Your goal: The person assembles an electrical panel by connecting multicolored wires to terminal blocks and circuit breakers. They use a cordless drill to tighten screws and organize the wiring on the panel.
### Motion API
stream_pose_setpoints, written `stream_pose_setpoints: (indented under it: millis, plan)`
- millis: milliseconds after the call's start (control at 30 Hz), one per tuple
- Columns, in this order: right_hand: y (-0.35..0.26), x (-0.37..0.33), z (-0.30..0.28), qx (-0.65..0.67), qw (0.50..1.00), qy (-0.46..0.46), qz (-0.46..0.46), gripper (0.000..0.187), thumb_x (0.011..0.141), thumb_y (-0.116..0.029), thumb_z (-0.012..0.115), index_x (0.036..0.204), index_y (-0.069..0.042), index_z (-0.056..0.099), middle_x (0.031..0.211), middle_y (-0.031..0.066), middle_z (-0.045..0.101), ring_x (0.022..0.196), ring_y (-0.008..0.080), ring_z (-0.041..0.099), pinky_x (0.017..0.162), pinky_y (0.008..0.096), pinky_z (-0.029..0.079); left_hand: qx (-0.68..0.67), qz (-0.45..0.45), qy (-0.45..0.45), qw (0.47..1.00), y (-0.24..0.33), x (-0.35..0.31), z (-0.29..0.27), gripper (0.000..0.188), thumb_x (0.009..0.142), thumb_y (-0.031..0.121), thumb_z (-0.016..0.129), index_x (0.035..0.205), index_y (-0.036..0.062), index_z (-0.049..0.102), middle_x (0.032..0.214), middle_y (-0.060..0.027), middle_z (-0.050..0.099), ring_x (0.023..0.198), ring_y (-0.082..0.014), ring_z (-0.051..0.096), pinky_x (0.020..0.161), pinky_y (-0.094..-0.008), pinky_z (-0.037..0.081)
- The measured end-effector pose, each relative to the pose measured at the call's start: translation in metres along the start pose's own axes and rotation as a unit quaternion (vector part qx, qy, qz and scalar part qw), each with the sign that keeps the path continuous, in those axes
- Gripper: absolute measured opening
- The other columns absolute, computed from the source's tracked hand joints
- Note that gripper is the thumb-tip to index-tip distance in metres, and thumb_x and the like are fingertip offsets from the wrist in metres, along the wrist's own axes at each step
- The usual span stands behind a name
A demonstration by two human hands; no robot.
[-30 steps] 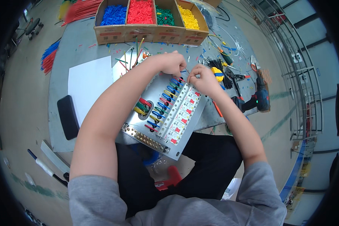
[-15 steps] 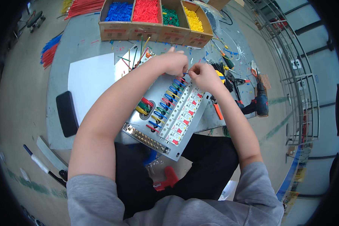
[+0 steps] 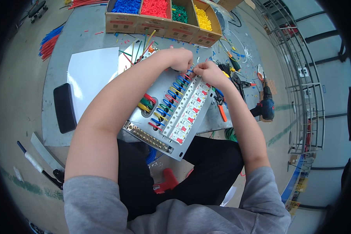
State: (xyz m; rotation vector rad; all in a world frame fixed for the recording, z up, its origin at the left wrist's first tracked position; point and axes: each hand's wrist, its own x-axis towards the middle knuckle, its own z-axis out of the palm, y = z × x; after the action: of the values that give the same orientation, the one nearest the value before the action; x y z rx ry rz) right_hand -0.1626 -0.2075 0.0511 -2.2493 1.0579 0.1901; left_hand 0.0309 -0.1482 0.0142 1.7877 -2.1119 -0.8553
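Note:
A metal mounting panel (image 3: 140, 122) lies tilted across the table's near edge and over my lap. Along it runs a row of white circuit breakers (image 3: 188, 114) with red switches. Short looped wires in blue, red, yellow and green rise from holes beside the row. At the panel's far end my left hand (image 3: 180, 59) is closed, its fingertips at a short blue wire (image 3: 190, 71). My right hand (image 3: 211, 74) pinches at the same wire, just above the last breaker. The fingers partly hide the wire's ends. A brass terminal bar (image 3: 148, 137) sits on the panel's near edge.
Cardboard boxes (image 3: 152, 25) of coloured sleeves stand at the back. White paper (image 3: 91, 74) and a black phone (image 3: 64, 108) lie left. To the right are orange-handled pliers (image 3: 222, 113) and a cordless drill (image 3: 267, 105). Wire scraps litter the table.
The whole view has shifted slightly, so the panel and table sit a little higher. Both hands stay together at the panel's far end, with the fingertips slightly repositioned around the blue wire.

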Motion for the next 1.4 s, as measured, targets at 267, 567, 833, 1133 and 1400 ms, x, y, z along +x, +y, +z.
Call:
stream_pose_setpoints:
  millis: [267, 567, 833, 1133, 1400]
  plan:
    - [-0.033, 0.025, -0.009, -0.062, 0.995, -0.077, 0.020, 0.030, 0.097, -0.020, 0.064, 0.105, 0.005, 0.079, 0.095, 0.0113, 0.083, 0.088, 0.0139, 0.076, 0.092, 0.0291, 0.053, -0.011, 0.018, 0.011, 1.000, -0.009, -0.005, 0.000, 0.015, 0.075, 0.013, 0.081, 0.089, 0.0080, 0.079, 0.090, -0.0103, 0.080, 0.080, -0.0286, 0.075, 0.076, -0.0453, 0.061]
    - [-0.016, 0.036, -0.014, -0.070, 0.994, -0.087, 0.003, 0.019, 0.088, -0.019, 0.077, 0.099, -0.005, 0.083, 0.090, 0.0052, 0.081, 0.084, 0.0160, 0.071, 0.083, 0.0342, 0.055, 0.024, 0.007, -0.006, 1.000, -0.006, -0.003, 0.000, 0.015, 0.076, 0.017, 0.080, 0.091, 0.0134, 0.079, 0.103, -0.0097, 0.078, 0.116, -0.0269, 0.067, 0.105, -0.0549, 0.051]
    - [-0.005, 0.032, -0.012, -0.026, 0.994, -0.108, 0.023, 0.021, 0.096, -0.019, 0.074, 0.108, -0.004, 0.083, 0.100, 0.0041, 0.080, 0.086, 0.0144, 0.071, 0.084, 0.0332, 0.055, 0.003, -0.017, -0.004, 1.000, -0.002, -0.007, 0.000, 0.013, 0.078, 0.011, 0.072, 0.089, 0.0111, 0.077, 0.100, -0.0106, 0.077, 0.120, -0.0291, 0.064, 0.118, -0.0626, 0.040]
    - [0.027, 0.052, -0.023, 0.287, 0.925, -0.249, 0.019, 0.031, 0.101, -0.010, 0.062, 0.125, 0.007, 0.069, 0.115, 0.0109, 0.075, 0.103, 0.0197, 0.073, 0.097, 0.0309, 0.054, 0.110, 0.087, 0.079, 0.987, 0.004, -0.014, -0.001, 0.017, 0.081, 0.009, 0.068, 0.094, 0.0092, 0.079, 0.096, -0.0146, 0.078, 0.087, -0.0359, 0.074, 0.093, -0.0484, 0.058]
    - [0.021, 0.078, -0.020, 0.285, 0.907, -0.307, 0.030, 0.031, 0.102, -0.016, 0.061, 0.127, 0.002, 0.067, 0.114, 0.0098, 0.076, 0.108, 0.0238, 0.079, 0.075, 0.0248, 0.048, -0.002, 0.053, 0.061, 0.997, -0.014, -0.018, 0.000, 0.008, 0.079, 0.003, 0.072, 0.085, 0.0030, 0.076, 0.087, -0.0176, 0.077, 0.079, -0.0352, 0.074, 0.069, -0.0458, 0.057]
